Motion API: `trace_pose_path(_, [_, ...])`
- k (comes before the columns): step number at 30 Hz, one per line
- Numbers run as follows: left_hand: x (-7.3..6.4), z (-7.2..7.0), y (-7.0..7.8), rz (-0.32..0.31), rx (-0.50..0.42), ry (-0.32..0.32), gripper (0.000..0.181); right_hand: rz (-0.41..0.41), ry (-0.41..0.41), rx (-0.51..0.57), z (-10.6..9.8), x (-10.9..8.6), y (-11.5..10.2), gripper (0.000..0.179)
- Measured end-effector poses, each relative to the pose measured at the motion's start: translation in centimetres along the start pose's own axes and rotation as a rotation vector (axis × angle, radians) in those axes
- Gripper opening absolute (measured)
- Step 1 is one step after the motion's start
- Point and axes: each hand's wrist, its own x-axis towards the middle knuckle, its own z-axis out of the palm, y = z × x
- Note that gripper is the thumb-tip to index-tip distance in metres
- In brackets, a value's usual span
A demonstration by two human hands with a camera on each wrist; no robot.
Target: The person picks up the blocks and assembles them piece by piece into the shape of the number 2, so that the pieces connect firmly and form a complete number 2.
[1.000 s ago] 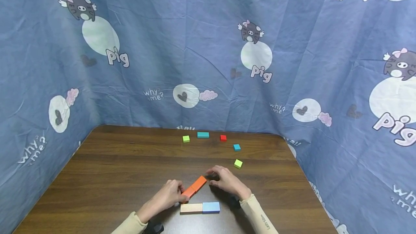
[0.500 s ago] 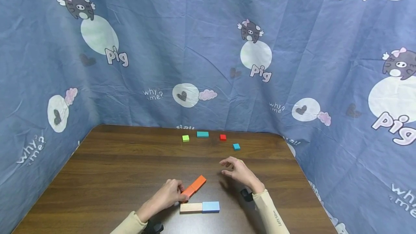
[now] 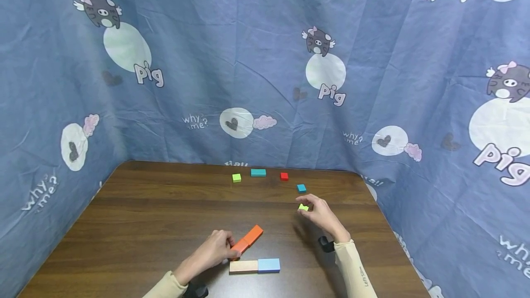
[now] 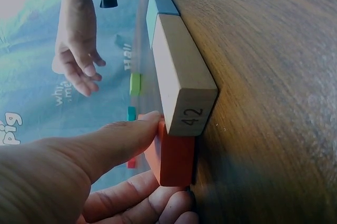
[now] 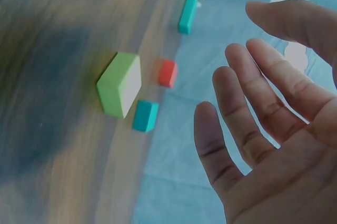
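Observation:
My left hand (image 3: 214,245) pinches the nearer of two orange blocks (image 3: 240,246), thumb on one side and fingers on the other. A second orange block (image 3: 254,232) lies end to end with it, slanting away to the right. Just in front, a plain wooden block (image 4: 184,61) marked 42 sits end to end with a light blue block (image 3: 269,265). My right hand (image 3: 324,219) hovers over the table with fingers spread and relaxed. It holds nothing. Close by its fingertips in the head view is a lime green block (image 5: 120,84), partly hidden there by the hand.
Along the back of the brown table (image 3: 165,206) sit another lime green block (image 3: 236,178), a long teal block (image 3: 258,173), a red block (image 3: 284,176) and a small blue block (image 3: 301,188). A blue printed curtain (image 3: 265,72) hangs behind the table's far edge.
My right hand has moved from the far end of the orange blocks rightward and away, to the lime green block. The left hand stays on the nearer orange block.

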Motion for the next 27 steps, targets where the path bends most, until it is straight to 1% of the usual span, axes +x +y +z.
trace_pose_path(7, [0.0,0.0,0.0,-0.004,-0.023,-0.007,0.025,0.032,0.064,0.018,-0.3,0.0,1.3,0.033])
trace_pose_path(15, [0.0,0.0,-0.1,0.009,-0.008,0.007,0.026,0.114,0.103,0.046,-0.5,0.0,2.0,0.034])
trace_pose_path(18, [0.0,0.0,-0.2,0.025,-0.008,0.015,0.025,0.123,0.123,0.058,-0.4,0.1,2.5,0.033])
trace_pose_path(21, [0.0,0.1,-0.3,0.036,-0.011,0.018,0.024,0.115,0.142,0.057,-0.1,0.2,3.1,0.032])
trace_pose_path(27, [0.0,0.0,-0.4,0.033,-0.020,0.007,0.024,0.121,0.158,0.027,0.4,0.4,4.1,0.032])
